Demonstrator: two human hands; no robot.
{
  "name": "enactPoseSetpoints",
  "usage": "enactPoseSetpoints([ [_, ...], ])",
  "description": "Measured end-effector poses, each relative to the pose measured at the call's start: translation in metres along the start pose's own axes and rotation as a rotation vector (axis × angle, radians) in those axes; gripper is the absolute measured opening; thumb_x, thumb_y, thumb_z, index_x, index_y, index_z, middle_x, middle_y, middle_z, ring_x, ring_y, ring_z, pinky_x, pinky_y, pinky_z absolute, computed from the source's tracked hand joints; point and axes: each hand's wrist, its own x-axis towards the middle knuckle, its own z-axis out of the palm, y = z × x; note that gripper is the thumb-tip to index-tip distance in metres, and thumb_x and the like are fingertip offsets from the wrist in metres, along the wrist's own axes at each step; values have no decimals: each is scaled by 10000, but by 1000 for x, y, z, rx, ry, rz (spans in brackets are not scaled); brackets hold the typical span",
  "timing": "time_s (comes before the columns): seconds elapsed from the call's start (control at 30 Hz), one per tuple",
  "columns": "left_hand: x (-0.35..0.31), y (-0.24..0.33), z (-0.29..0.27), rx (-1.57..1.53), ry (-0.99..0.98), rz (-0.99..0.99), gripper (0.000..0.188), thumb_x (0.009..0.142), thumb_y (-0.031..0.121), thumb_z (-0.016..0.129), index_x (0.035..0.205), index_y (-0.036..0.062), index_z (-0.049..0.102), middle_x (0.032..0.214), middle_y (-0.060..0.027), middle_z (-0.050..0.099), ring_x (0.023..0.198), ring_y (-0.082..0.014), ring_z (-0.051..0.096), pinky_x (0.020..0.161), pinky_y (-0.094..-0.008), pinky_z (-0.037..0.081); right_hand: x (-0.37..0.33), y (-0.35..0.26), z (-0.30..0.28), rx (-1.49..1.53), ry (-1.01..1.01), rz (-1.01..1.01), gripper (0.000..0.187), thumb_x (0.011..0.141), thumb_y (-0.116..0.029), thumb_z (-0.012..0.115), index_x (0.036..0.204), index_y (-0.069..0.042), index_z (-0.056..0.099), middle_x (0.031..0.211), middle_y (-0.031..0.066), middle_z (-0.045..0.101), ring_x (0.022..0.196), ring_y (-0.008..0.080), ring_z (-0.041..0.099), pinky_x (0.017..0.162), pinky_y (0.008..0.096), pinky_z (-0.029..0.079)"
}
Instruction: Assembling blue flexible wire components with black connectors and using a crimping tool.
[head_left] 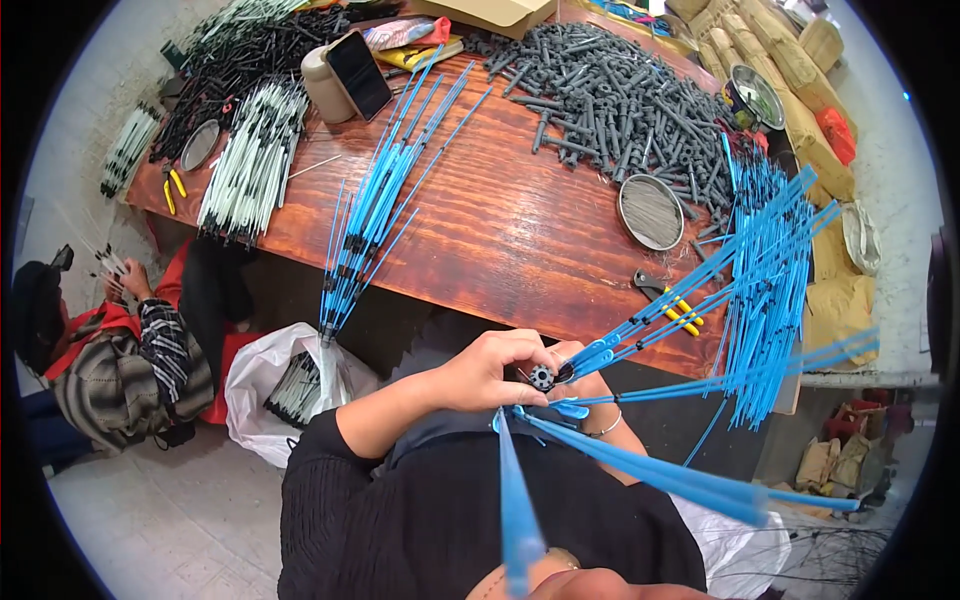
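Note:
In front of my chest, my left hand (500, 368) is closed, its fingers and thumb round a small dark hub (541, 377) with holes in its face. Close against it is my right hand (598, 392), wearing a bracelet and partly hidden behind long blue rods (650, 320); its fingers seem closed on them by the hub. The rods have flat blue ends near the hands and black sleeves along them. They fan out to the right and toward my body, some blurred by motion. Whether every rod is joined to the hub is hidden.
A wooden table (470, 210) carries piled grey plastic parts (620, 100), a bowl of pins (651, 212), yellow-handled pliers (668, 302), blue rod bundles (765, 300), white rods (258, 155) and a phone (359, 75). Left are a white bag (262, 385) and a co-worker (120, 350).

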Motion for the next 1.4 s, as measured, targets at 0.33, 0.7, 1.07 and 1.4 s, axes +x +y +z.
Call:
enactPoseSetpoints([
  [0.33, -7, -10, -3, -426, -33, -193, 339, 663, 21, 772, 977, 10, 645, 878, -65, 598, 792, -148, 571, 711, -295, 462, 7, -6, 9, 180, -23, 44, 236, 533, -92, 782, 593, -27, 563, 591, 48, 567, 522, 154, 511, 503, 287, 411],
  [0.7, 11, -54, -29, -144, -46, -289, 647, 538, 154, 830, 1095, 13, 532, 971, -62, 515, 866, -152, 512, 790, -286, 441, 17, -5, 10, 93, 13, 116, 215, 584, -81, 742, 739, 0, 616, 711, 35, 597, 655, 105, 525, 595, 260, 420],
  [1.07, 52, -36, -40, 27, -345, -168, 1015, 372, 303, 911, 1213, 30, 413, 1012, -33, 509, 936, -139, 499, 843, -294, 420, 19, -12, 11, -29, -139, 182, 277, 590, -39, 752, 836, -3, 631, 745, 28, 610, 687, 93, 557, 618, 251, 449],
  [1.4, -30, -1, -8, 295, 791, -58, 535, 694, 99, 749, 1139, -11, 473, 942, -85, 604, 772, -134, 589, 687, -263, 490, 42, 0, 38, 24, 320, 102, 271, 699, -59, 757, 913, 3, 605, 768, 4, 618, 722, 65, 556, 651, 245, 468],
])
